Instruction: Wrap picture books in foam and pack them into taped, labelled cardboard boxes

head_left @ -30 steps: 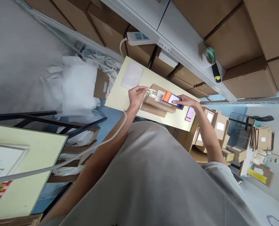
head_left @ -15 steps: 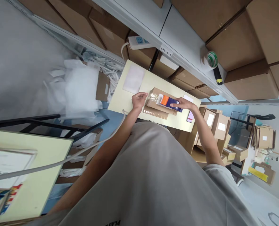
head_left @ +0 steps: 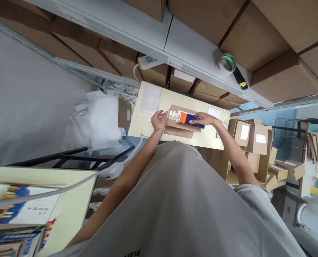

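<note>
A brown cardboard carton [head_left: 187, 110] with shiny clear tape at its left end lies on the pale yellow tabletop [head_left: 137, 121]. My right hand [head_left: 205, 118] is closed around a navy-blue and orange object [head_left: 192, 120], held over the carton's top; its exact kind is unclear. White shows at the orange end. Just left of the carton, my left hand [head_left: 159, 120] has its fingers curled together, and anything between them is too small to make out. A narrow brown cardboard strip or flap [head_left: 179, 132] runs along the carton's near side.
A phone [head_left: 221, 129] and white paper [head_left: 214, 112] lie at the table's right, a pale sheet [head_left: 150, 98] at its left. Above runs a grey shelf [head_left: 193, 43] with a tape roll [head_left: 228, 62] and black-yellow cutter [head_left: 240, 78]. Small boxes [head_left: 258, 137] stand right; a grey cable [head_left: 116, 160] crosses left.
The camera view has shifted, showing more of the left table with its books. My right hand keeps hold of the navy-and-orange object over the carton. My left hand stays by the carton's left end.
</note>
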Tool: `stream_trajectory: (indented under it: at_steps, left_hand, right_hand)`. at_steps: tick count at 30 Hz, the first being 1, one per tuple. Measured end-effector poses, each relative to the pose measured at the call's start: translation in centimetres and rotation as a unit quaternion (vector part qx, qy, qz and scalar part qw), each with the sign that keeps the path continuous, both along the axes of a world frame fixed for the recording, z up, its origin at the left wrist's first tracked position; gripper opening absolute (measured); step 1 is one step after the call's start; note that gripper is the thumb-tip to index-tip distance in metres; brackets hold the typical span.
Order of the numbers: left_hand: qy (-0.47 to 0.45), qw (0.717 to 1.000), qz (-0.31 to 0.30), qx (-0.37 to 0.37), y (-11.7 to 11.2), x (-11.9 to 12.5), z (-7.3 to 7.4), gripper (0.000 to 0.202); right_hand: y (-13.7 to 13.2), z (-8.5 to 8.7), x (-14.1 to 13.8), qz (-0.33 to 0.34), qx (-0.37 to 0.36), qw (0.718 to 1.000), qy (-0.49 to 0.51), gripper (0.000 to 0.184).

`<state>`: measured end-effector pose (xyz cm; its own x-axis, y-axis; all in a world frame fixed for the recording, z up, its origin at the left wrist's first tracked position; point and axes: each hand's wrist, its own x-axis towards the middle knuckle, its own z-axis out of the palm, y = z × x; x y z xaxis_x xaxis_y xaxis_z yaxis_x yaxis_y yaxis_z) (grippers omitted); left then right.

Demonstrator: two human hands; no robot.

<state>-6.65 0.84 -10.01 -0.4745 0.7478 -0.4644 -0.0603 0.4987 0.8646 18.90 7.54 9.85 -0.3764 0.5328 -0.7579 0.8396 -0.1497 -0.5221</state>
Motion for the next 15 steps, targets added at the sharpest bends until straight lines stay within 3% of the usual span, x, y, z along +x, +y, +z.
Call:
stream_trajectory:
  at_steps: [5,11,15]
  left_hand:
    - [0.073,0.995,-0.061,0.032,-0.6,1.3,1.0,0.027]
    - [0.094,0.994,-0.026,0.044,-0.9,2.2,0.4,0.021]
    - [0.069,0.996,-0.020,0.059,-1.2,2.5,0.3,0.025]
  right_hand:
    - [0.2,-0.6,-0.2,0.011,0.004,1.000,-0.014,0.067]
    - [0.5,-0.6,-0.4,0.025,-0.037,0.999,-0.002,0.053]
    - [0.5,-0.4,0.0,0.025,-0.056,0.998,0.013,0.056]
